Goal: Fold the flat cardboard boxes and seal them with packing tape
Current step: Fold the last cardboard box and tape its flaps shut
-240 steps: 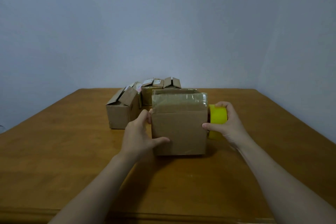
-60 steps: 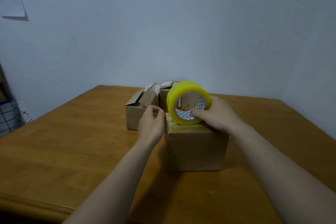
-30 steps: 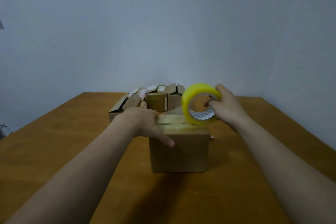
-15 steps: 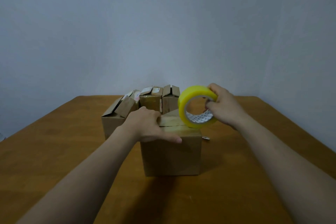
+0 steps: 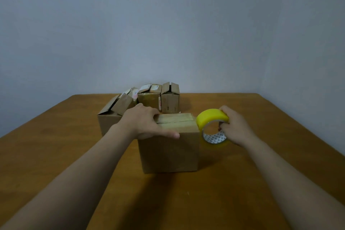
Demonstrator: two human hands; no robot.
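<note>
Closest in, two bare forearms reach out over the brown wooden bench [image 5: 56, 155]. A bit further in, the plain brown cardboard box [image 5: 169, 152] sits upright around mid-bench. Its top flaps are folded down and meet at a seam running left to right.

The left hand [image 5: 145, 123] lies palm down on the left part of that top. Its grip is wide, with the fingers flat and the thumb stretched along the front top edge, so it's pressing, not grabbing.

Off the box's right side, the right hand [image 5: 237, 129] has the yellow roll of packing tape [image 5: 211, 120]. The grip is closed on it, fingers hooked into the white-printed core. The roll is held on edge, off the bench and right up against the box's upper right corner, though I can't tell if it's actually touching. The box top looks paler and a bit shiny, but I can't say for sure that's tape.

Just back-left stands a bigger cardboard box with raised flaps [image 5: 109, 121]. Past it, a couple of small cardboard boxes [image 5: 169, 99] huddle near the bench's far edge. Beyond that is a grey-blue wall [image 5: 168, 24].
</note>
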